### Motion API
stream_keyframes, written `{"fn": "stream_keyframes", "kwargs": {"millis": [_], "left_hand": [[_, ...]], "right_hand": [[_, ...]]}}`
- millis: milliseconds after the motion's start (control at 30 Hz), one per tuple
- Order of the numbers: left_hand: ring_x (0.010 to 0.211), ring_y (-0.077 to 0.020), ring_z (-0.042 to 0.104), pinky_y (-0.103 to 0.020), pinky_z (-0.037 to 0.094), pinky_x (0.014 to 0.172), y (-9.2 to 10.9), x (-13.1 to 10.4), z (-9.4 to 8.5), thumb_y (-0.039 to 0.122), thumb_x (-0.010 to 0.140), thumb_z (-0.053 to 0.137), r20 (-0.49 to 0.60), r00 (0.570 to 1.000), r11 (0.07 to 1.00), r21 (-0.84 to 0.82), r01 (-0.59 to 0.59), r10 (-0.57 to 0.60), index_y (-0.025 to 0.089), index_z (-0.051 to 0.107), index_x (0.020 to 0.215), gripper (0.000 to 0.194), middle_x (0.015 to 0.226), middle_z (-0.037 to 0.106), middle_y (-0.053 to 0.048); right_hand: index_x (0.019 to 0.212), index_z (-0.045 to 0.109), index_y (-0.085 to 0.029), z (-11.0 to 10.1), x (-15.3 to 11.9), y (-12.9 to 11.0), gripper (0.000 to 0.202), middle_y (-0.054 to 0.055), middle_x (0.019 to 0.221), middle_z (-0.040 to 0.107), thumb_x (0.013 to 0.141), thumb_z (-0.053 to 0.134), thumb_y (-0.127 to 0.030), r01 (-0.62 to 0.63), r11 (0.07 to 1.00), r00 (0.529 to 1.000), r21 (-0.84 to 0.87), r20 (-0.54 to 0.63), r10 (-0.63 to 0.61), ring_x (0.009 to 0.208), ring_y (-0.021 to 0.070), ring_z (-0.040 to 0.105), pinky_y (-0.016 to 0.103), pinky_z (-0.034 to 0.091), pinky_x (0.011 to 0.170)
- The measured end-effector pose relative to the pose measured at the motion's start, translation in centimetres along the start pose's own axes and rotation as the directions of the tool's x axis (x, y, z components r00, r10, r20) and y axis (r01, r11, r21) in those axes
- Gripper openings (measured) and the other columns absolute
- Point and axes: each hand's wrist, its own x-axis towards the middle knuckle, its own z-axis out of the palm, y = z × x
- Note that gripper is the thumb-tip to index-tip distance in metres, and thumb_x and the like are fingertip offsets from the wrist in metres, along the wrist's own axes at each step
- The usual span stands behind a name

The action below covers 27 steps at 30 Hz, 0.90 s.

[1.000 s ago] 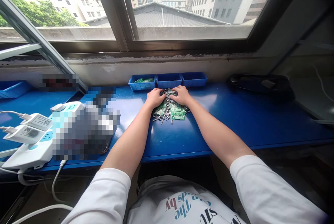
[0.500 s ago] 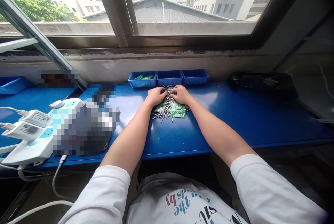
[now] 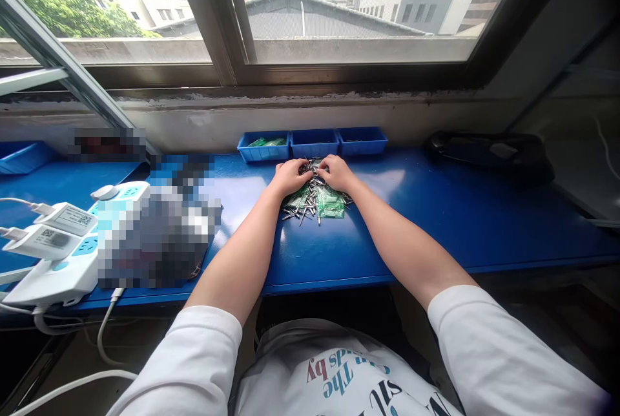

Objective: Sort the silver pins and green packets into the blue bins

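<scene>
A heap of thin metal pins [image 3: 301, 210], silver and dark, lies on the blue table, mixed with small green plastic packets [image 3: 331, 204]. My left hand [image 3: 289, 177] rests on the heap's far left side, fingers curled in among the pins. Facing it from the right is my right hand [image 3: 337, 172], its thumb and fingers bent together over the pins. The two hands are a small gap apart. Whatever lies between the fingers of each is too small and too covered to make out.
Three blue bins stand behind the heap: the left bin [image 3: 264, 153] holds green packets, beside the middle bin [image 3: 314, 150] and right bin [image 3: 362, 146]. A white power strip [image 3: 58, 280] with plugs and cables sits left. A dark case [image 3: 489, 154] lies right, below the window.
Both hands stay at the heap. The right hand's fingers have shifted slightly, and the left fingertips have moved a little to the right. Heap and bins look the same.
</scene>
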Motion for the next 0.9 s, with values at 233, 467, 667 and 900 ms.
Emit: {"fn": "stream_keyframes", "kwargs": {"millis": [233,467,667,900], "left_hand": [[0.11,-0.0243,0.059,-0.038,0.04,0.099,0.2,-0.2,-0.4,0.039,0.082,0.059,-0.109,0.991,0.992,-0.09,-0.087,0.077,0.024,0.07,0.105,0.029,0.114,0.068,-0.005],[0.096,-0.0209,0.064,-0.032,0.047,0.087,0.2,0.2,-0.1,0.039,0.081,0.062,-0.183,0.973,0.967,-0.186,-0.172,0.138,0.022,0.073,0.09,0.022,0.098,0.072,-0.004],[0.089,-0.0192,0.066,-0.03,0.049,0.082,0.4,0.1,0.0,0.039,0.082,0.06,-0.224,0.963,0.95,-0.239,-0.201,0.147,0.021,0.072,0.092,0.024,0.093,0.073,-0.005],[0.091,-0.0193,0.065,-0.029,0.05,0.083,0.7,0.1,0.0,0.038,0.083,0.056,-0.194,0.974,0.942,-0.291,-0.168,0.113,0.019,0.072,0.095,0.027,0.097,0.073,-0.006]], "right_hand": [[0.078,0.057,-0.019,-0.6,0.0,-0.8,0.013,0.006,0.083,0.063,0.085,0.051,-0.028,0.025,0.991,0.994,0.134,-0.111,-0.01,0.083,0.0201,0.053,0.034,0.04,0.078],[0.073,0.052,-0.019,-1.0,-0.2,-1.7,0.025,0.001,0.07,0.057,0.086,0.046,-0.04,-0.048,0.946,0.99,0.321,-0.113,0.089,0.067,0.0147,0.05,0.028,0.039,0.067],[0.069,0.052,-0.019,-1.2,-0.3,-2.2,0.028,0.001,0.066,0.057,0.087,0.044,-0.04,-0.07,0.956,0.988,0.285,-0.109,0.105,0.064,0.0143,0.049,0.028,0.038,0.066],[0.054,0.044,-0.02,-1.0,-0.1,-2.1,0.04,0.001,0.057,0.052,0.09,0.04,-0.04,-0.044,0.985,0.993,0.168,-0.102,0.062,0.059,0.0135,0.046,0.028,0.034,0.06]]}}
